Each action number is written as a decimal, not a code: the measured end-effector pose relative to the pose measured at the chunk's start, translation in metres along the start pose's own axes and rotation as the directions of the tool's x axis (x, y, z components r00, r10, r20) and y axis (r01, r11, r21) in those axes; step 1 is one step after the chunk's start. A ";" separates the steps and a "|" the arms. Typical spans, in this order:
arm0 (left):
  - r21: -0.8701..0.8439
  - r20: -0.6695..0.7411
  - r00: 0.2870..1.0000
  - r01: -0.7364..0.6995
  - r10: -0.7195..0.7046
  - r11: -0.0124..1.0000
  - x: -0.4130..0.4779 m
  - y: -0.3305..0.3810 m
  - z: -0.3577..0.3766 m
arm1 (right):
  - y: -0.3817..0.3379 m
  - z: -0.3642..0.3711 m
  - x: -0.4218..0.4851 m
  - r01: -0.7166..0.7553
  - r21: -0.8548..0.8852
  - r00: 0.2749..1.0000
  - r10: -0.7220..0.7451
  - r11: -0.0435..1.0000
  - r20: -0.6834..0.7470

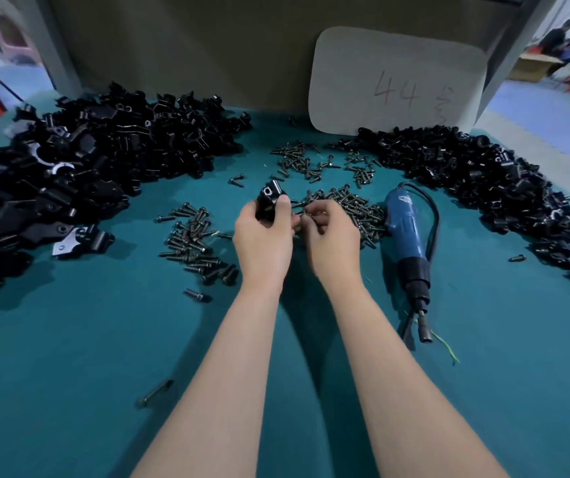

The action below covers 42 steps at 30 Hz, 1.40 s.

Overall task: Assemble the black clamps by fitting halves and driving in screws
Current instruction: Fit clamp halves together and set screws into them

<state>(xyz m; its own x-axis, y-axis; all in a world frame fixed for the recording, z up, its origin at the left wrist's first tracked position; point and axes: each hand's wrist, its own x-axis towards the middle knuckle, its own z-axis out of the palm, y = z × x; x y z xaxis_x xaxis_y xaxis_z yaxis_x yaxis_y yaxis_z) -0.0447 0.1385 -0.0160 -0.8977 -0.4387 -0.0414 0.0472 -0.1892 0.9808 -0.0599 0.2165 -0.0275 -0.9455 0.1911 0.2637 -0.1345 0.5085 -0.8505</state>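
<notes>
My left hand (263, 236) grips a black clamp (270, 198) just above the teal table, its round hole facing up. Right beside it, my right hand (332, 232) has its fingers curled and pinches a small dark screw (300, 212) at the clamp's side. A pile of dark screws (352, 208) lies directly under and behind my right hand. A blue electric screwdriver (407, 236) lies on the table to the right of my right hand, tip pointing toward me.
A big heap of black clamp parts (80, 174) fills the left, another heap (483, 181) curves along the right. More screws (197, 246) lie left of my hands and further back (301, 160). A grey card marked 44 (397, 84) leans on the back wall.
</notes>
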 end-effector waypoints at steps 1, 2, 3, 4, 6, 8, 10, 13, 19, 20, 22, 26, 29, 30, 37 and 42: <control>0.062 0.006 1.000 -0.030 0.029 0.998 -0.005 -0.003 -0.003 | 0.003 -0.005 -0.002 -0.041 0.074 0.999 0.041 0.996 0.003; 0.108 0.012 0.999 -0.053 0.052 0.993 -0.009 -0.007 -0.006 | 0.007 -0.009 -0.004 -0.081 0.146 0.997 0.081 0.986 0.004; 0.145 0.013 0.997 -0.073 0.071 0.987 -0.014 -0.010 -0.009 | 0.010 -0.011 -0.008 -0.106 0.214 0.994 0.109 0.971 -0.006; 0.179 0.012 0.996 -0.091 0.090 0.980 -0.017 -0.013 -0.011 | 0.012 -0.014 -0.012 -0.113 0.265 0.992 0.123 0.958 -0.023; 0.276 0.016 0.989 -0.148 0.149 0.950 -0.022 -0.017 -0.013 | 0.014 -0.015 -0.018 -0.088 0.304 0.992 0.110 0.949 -0.055; 0.366 0.034 0.978 -0.205 0.207 0.908 -0.022 -0.018 -0.014 | 0.011 -0.014 -0.021 -0.045 0.327 0.996 0.066 0.944 -0.052; 0.431 0.052 0.972 -0.229 0.230 0.873 -0.018 -0.019 -0.014 | 0.006 -0.014 -0.021 -0.019 0.415 0.999 0.030 0.910 -0.020; 0.552 0.060 0.965 -0.246 0.256 0.797 -0.014 -0.024 -0.013 | 0.002 -0.014 -0.022 -0.013 0.450 0.999 -0.005 0.893 0.039; 0.622 0.121 0.953 -0.291 0.278 0.726 -0.017 -0.027 -0.011 | 0.001 -0.014 -0.026 0.097 0.241 0.995 -0.095 0.966 -0.018; 0.629 0.129 0.952 -0.296 0.279 0.719 -0.017 -0.027 -0.011 | 0.002 -0.014 -0.026 0.117 0.206 0.993 -0.114 0.972 -0.029; 0.637 0.136 0.948 -0.306 0.288 0.707 -0.018 -0.027 -0.010 | 0.003 -0.014 -0.025 0.143 0.145 0.989 -0.138 0.979 -0.045; 0.659 0.142 0.944 -0.315 0.298 0.683 -0.018 -0.029 -0.009 | 0.005 -0.015 -0.023 0.175 0.100 0.983 -0.168 0.979 -0.076; 0.679 0.139 0.942 -0.315 0.306 0.663 -0.019 -0.028 -0.009 | 0.004 -0.015 -0.023 0.213 0.084 0.975 -0.206 0.974 -0.082; 0.682 0.139 0.941 -0.316 0.307 0.660 -0.019 -0.027 -0.009 | 0.004 -0.014 -0.023 0.222 0.080 0.973 -0.215 0.972 -0.081; 0.688 0.170 0.925 -0.358 0.340 0.631 -0.022 -0.024 -0.007 | 0.002 -0.014 -0.025 0.258 0.058 0.961 -0.250 0.964 -0.118; 0.679 0.141 0.928 -0.343 0.344 0.649 -0.022 -0.023 -0.010 | -0.001 -0.015 -0.024 0.206 0.055 0.977 -0.203 0.977 -0.058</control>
<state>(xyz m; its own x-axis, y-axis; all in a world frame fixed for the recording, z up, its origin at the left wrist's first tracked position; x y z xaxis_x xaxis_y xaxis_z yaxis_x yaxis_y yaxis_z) -0.0215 0.1441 -0.0393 -0.8789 -0.3487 0.3254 0.0410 0.6244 0.7800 -0.0331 0.2240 -0.0258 -0.8795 0.1324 0.4571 -0.3428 0.4901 -0.8015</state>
